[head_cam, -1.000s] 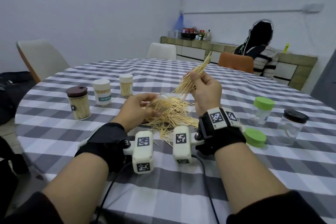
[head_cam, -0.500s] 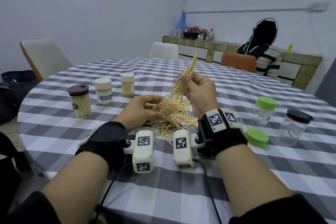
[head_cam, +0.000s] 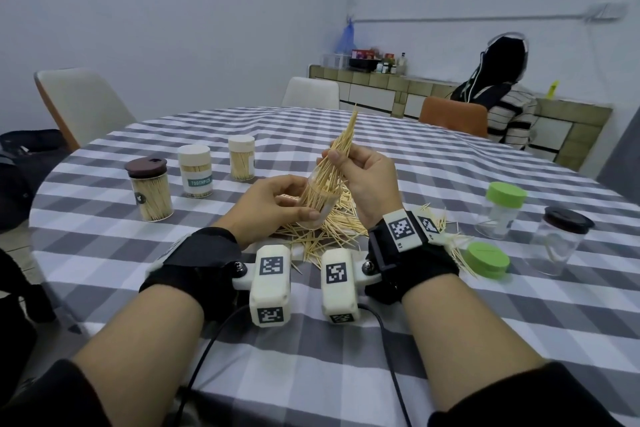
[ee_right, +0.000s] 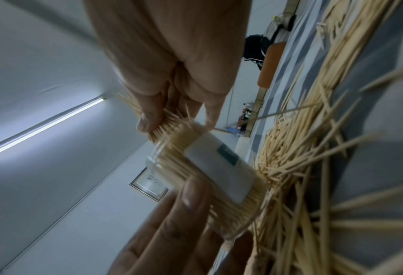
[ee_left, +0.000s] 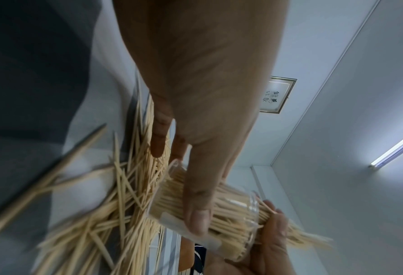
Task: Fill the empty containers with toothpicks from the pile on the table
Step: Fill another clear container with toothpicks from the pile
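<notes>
My left hand grips a clear plastic container with a white label, tilted over the toothpick pile at the table's middle. My right hand pinches a bundle of toothpicks whose lower ends sit inside the container's mouth; the tips fan upward. In the left wrist view my thumb lies across the container, which is nearly packed with toothpicks. The right wrist view shows the label side of the container and the bundle under my thumb.
Three capped, filled containers stand at the left. At the right are a clear jar with a green lid, a clear jar with a dark lid and a loose green lid. Chairs and a seated person are behind the table.
My right hand has swung the toothpick bundle from a slant above the pile to nearly upright and lowered its ends into the container. The left hand has raised and tilted the container toward it.
</notes>
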